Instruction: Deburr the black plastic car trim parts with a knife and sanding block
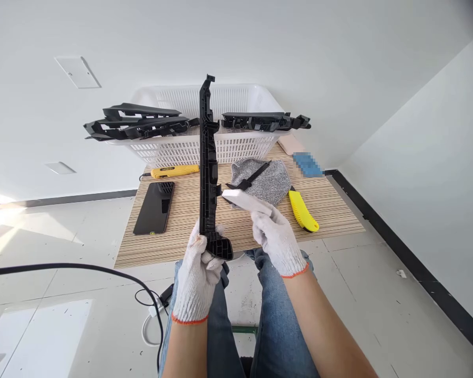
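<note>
Two grips: your left hand (197, 278) clasps the strip (208, 168) low, tip toward 12 o'clock, your right hand (276, 239) pinches the block (245, 200) by the strip's 3 o'clock edge, contact unclear; best brace firmly, guide the block lightly.

The long part (209, 176) looks like matt ribbed plastic, the 2 gloves (195, 289) rough knitted cloth, the phone (154, 208) smooth and glossy, the basket (244, 149) plastic.

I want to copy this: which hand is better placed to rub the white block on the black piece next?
Probably the right hand: it holds the white block, its end beside the black piece. The left hand is holding that piece's lower end.
</note>
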The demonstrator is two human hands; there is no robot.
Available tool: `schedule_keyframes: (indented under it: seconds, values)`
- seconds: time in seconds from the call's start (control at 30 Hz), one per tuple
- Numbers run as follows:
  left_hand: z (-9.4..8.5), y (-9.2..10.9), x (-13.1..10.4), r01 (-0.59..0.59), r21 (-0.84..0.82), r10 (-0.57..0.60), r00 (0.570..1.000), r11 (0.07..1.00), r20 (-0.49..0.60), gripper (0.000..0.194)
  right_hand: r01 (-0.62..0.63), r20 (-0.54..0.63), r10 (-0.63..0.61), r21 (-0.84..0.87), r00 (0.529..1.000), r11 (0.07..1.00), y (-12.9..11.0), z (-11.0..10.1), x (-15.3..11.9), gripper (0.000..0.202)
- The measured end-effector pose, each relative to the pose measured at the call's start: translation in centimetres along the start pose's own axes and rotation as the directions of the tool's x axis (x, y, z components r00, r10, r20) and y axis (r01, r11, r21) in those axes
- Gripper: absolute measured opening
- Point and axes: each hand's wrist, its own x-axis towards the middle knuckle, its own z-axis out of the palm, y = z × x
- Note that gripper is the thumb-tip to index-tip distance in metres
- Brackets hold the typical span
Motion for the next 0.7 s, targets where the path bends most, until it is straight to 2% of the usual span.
schedule_keyframes:
  seconds: [0.07,0.1,0.17,0.23,0.27,0.3,0.37,0.4,0.5,0.6,0.7]
  values:
    - [0.0,0.0,0.0,0.001,0.0,-0.001,1.0,1.0,-0.009,0.05,-0.008,-0.055,0.006,-0.03,0.998,1.0,-0.1,-0.6,-0.3,0.04]
    - [0.0,0.0,0.0,0.001,0.005,0.0,1.0,1.0,-0.016,0.05,-0.019,-0.045,0.016,-0.078,0.999,0.997,-0.3,-0.9,-0.5,0.041]
    - [-0.1,-0.1,0.0,-0.002,0.034,0.003,0.999,0.999,-0.039,0.049,-0.042,0.124,0.075,-0.25,0.989,0.967,-1.0,-1.2,-0.8,0.04]
    - [-0.2,-0.2,0.0,-0.009,0.072,0.014,0.998,0.997,-0.062,0.049,-0.026,0.342,0.191,-0.432,0.92,0.901,-1.5,-1.1,-0.9,0.037]
    - [-0.1,-0.2,0.0,-0.015,0.084,0.021,0.998,0.996,-0.066,0.049,0.001,0.371,0.198,-0.474,0.907,0.881,-1.6,-1.0,-0.9,0.036]
    - [-0.1,-0.2,0.0,-0.023,0.087,0.029,0.997,0.996,-0.067,0.05,0.029,0.341,0.158,-0.484,0.927,0.874,-1.7,-0.7,-0.8,0.035]
    - [-0.1,-0.2,0.0,-0.031,0.084,0.037,0.997,0.996,-0.071,0.051,0.064,0.206,0.039,-0.471,0.978,0.88,-1.4,-0.3,-0.6,0.032]
    - [0.0,-0.2,0.0,-0.024,0.088,0.031,0.996,0.996,-0.079,0.051,0.07,0.183,0.02,-0.47,0.983,0.88,-1.2,-0.2,-0.5,0.03]
    - [0.0,-0.2,0.0,-0.008,0.1,0.018,0.995,0.995,-0.097,0.052,0.032,0.243,0.09,-0.456,0.966,0.89,-0.9,-0.3,-0.3,0.028]
    - [0.0,-0.1,0.0,-0.025,0.072,0.031,0.996,0.997,-0.083,0.055,0.05,0.189,0.021,-0.362,0.982,0.931,-0.9,-0.6,-0.3,0.047]
    - [0.0,-0.1,0.0,0.003,0.081,0.005,0.996,0.997,-0.094,0.055,0.015,0.307,0.113,-0.386,0.945,0.922,-1.1,-0.9,-0.3,0.058]
